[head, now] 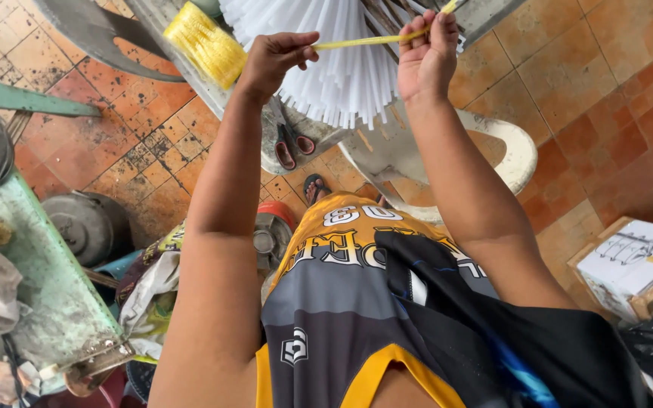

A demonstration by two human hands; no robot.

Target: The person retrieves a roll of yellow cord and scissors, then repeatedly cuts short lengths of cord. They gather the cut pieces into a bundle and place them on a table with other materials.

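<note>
My left hand [277,59] and my right hand [426,57] are raised in front of me. Between them runs a taut yellow strip [364,40], pinched at each end by my fingers. Behind the strip hangs a fan of white plastic strips [341,68], spread out and pointing down. A yellow spool of the same strip [205,44] sits just left of my left hand, on a grey frame.
A white plastic chair [508,147] stands on the orange tiled floor under my right arm. A green bench [47,272] with rags is at left, a metal pot [81,227] beside it. A cardboard box [636,264] lies at right. Sandals [292,147] lie ahead.
</note>
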